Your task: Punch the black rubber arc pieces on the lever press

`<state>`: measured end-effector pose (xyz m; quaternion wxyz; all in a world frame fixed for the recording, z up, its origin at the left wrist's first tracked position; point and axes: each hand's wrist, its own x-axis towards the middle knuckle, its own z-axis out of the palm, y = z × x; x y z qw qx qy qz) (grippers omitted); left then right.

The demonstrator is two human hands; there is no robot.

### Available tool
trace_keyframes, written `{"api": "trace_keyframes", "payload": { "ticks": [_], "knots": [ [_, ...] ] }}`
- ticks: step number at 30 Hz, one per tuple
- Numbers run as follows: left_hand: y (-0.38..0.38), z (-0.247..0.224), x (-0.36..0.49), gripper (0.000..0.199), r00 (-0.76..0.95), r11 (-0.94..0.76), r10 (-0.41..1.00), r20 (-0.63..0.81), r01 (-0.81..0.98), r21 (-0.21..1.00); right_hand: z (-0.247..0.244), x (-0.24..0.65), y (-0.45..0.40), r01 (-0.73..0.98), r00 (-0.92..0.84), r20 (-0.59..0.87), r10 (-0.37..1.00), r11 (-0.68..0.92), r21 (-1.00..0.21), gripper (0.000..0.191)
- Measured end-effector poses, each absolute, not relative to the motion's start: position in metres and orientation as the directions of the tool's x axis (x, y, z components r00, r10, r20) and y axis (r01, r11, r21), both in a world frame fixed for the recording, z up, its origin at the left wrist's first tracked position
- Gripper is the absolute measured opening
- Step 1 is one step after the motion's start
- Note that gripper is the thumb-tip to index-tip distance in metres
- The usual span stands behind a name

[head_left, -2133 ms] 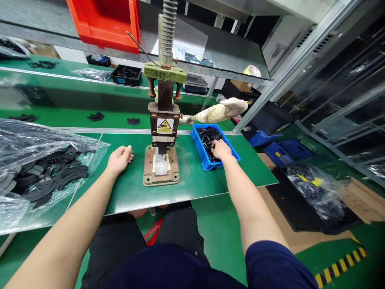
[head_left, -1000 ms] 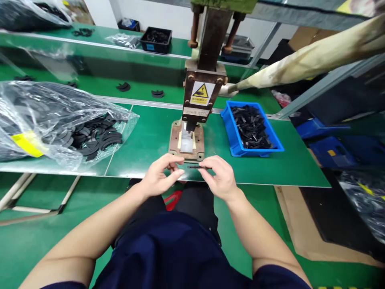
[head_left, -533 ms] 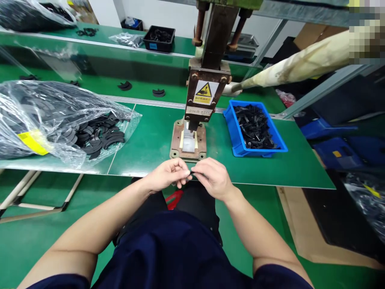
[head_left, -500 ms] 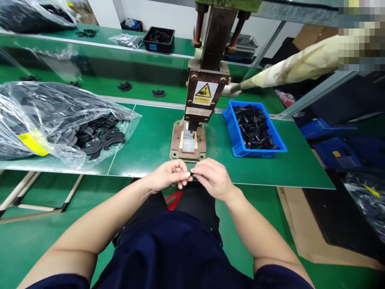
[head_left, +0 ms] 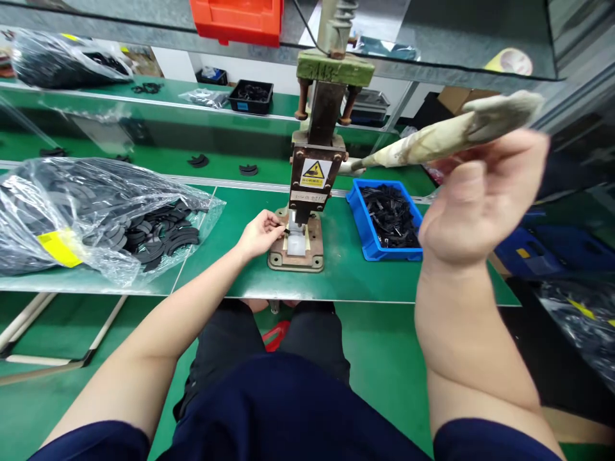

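Observation:
My left hand [head_left: 263, 234] pinches a small black plastic part [head_left: 287, 231] at the left side of the press fixture [head_left: 296, 245], under the ram. The part is mostly hidden by my fingers. My right hand [head_left: 473, 195] is raised at the right, palm toward me, just under the cloth-wrapped press lever [head_left: 432, 137]. Its fingers are bent and smeared by motion; the lever crosses in front of some of them, so I cannot tell whether they grip it. The hand press [head_left: 317, 163] carries a yellow warning label [head_left: 314, 173].
A blue bin [head_left: 361, 221] of small black parts stands right of the press. A clear plastic bag [head_left: 103, 208] with curved black pieces spills open at the left. Behind lie loose curved pieces [head_left: 248, 169] and a black bin [head_left: 250, 105]. A red bin [head_left: 237, 19] sits overhead.
My hands were together in front of the press, both at the small part. The left has carried it forward to the fixture; the right has gone up to the lever. The view has shifted too.

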<state>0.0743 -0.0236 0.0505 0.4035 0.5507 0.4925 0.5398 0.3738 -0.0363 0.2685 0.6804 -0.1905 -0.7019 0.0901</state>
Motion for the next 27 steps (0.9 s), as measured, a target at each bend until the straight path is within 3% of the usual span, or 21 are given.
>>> {"api": "trace_keyframes", "payload": {
  "ticks": [4, 7, 9, 15, 21, 27],
  "knots": [
    [-0.011, 0.050, 0.080, 0.015, 0.056, -0.306, 0.945, 0.322, 0.497, 0.812, 0.306, 0.346, -0.040, 0.049, -0.116, 0.861, 0.495, 0.869, -0.493, 0.055],
    [-0.013, 0.057, 0.084, 0.015, 0.195, -0.412, 0.903, 0.382, 0.639, 0.649, 0.305, 0.338, -0.043, 0.047, -0.181, 0.836, 0.517, 0.854, -0.518, 0.047],
    [-0.014, 0.062, 0.085, 0.015, 0.242, -0.456, 0.882, 0.404, 0.656, 0.601, 0.294, 0.340, -0.048, 0.050, -0.199, 0.835, 0.513, 0.856, -0.514, 0.037],
    [-0.016, 0.055, 0.087, 0.014, 0.200, -0.421, 0.898, 0.392, 0.649, 0.634, 0.236, 0.355, -0.076, 0.116, -0.300, 0.842, 0.448, 0.894, -0.434, 0.025],
    [-0.018, 0.044, 0.094, 0.016, 0.035, -0.306, 0.936, 0.350, 0.570, 0.762, 0.171, 0.355, -0.080, 0.182, -0.255, 0.894, 0.369, 0.926, -0.331, 0.015],
    [-0.025, 0.054, 0.086, 0.028, 0.124, -0.348, 0.921, 0.369, 0.688, 0.637, 0.152, 0.350, -0.069, 0.171, -0.134, 0.965, 0.225, 0.965, -0.201, 0.020]
  ]
}}
